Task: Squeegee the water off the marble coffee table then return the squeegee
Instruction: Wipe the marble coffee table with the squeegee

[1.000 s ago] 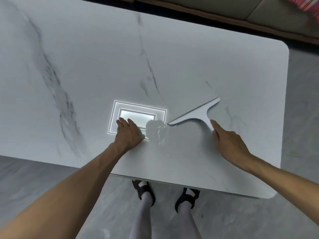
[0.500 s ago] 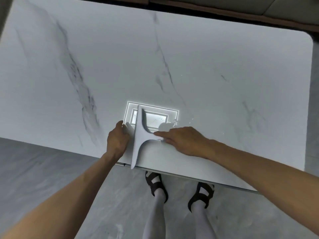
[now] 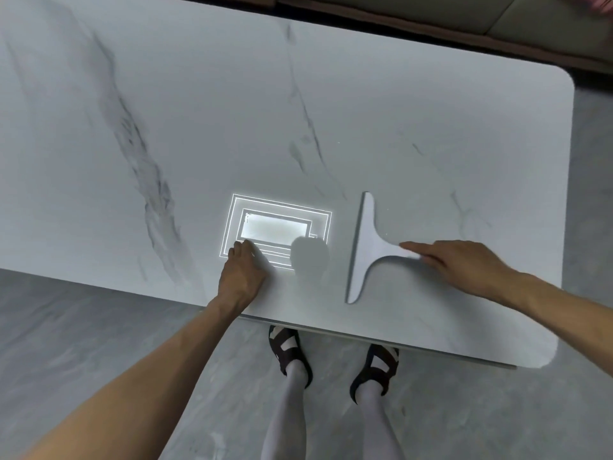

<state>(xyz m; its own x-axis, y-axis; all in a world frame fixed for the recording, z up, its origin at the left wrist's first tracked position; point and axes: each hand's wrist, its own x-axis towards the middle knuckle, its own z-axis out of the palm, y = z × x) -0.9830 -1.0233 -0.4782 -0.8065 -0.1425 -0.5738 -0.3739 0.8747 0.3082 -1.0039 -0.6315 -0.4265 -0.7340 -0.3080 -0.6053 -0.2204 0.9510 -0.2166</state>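
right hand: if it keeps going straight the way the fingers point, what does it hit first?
The right hand points leftward along the squeegee handle, fingertips already on it. Straight on, it would likely meet the squeegee's blade bar first; beyond that lies the bright light reflection on the marble table.

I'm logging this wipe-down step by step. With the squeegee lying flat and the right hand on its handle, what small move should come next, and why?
Probably lift the right hand off the squeegee. It lies flat on the marble table, blade running front to back, with only the fingertips on the handle, so it looks set down already. I can't make out any water left. The left hand rests on the table near the front edge.
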